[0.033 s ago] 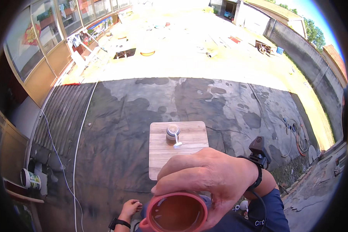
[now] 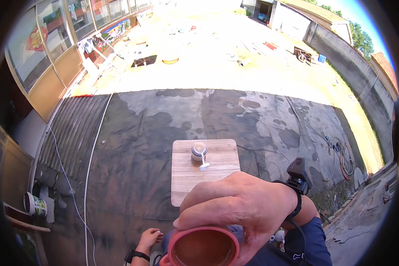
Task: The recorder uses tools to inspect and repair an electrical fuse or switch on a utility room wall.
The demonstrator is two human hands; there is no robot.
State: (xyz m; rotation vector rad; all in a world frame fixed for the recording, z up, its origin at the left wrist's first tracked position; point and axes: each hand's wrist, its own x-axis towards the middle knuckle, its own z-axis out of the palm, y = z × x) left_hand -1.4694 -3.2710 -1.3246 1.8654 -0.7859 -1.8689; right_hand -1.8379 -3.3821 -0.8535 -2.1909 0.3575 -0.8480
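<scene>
Red cup [image 2: 177, 237]: located at the lower centre, gripped in the right hand [image 2: 237, 201], with its mouth toward the camera and brown liquid [image 2: 204, 249] inside. Its lower part runs out of view.

Left side: a white bucket [image 2: 40, 207] stands near the building wall. To its right, a corrugated panel [image 2: 68, 128] adjoins a dark ground sheet [image 2: 133, 146], which extends across the middle of the view.

Left of the cup: the left hand [image 2: 150, 238] is positioned low, well apart from the board, with a black watch [image 2: 135, 256] on the wrist. Its fingers appear bent; how far they close, and whether they hold anything, cannot be told.

Centre: a light wood-grain board [image 2: 184, 181] with rounded corners supports a small dark jar [image 2: 198, 155]. A white cap [image 2: 204, 166] hangs off the jar by a strap, on the near side.

Right of centre: the right hand spans the cup from above, fingers along the far rim and thumb on the right side. A black strap at its wrist carries a black device [image 2: 296, 175]. Below the forearm are dark blue trousers [image 2: 308, 241].

Far right: a coiled hose lies on the sheet, and a grey wall [image 2: 365, 71] borders the sunlit yard.
</scene>
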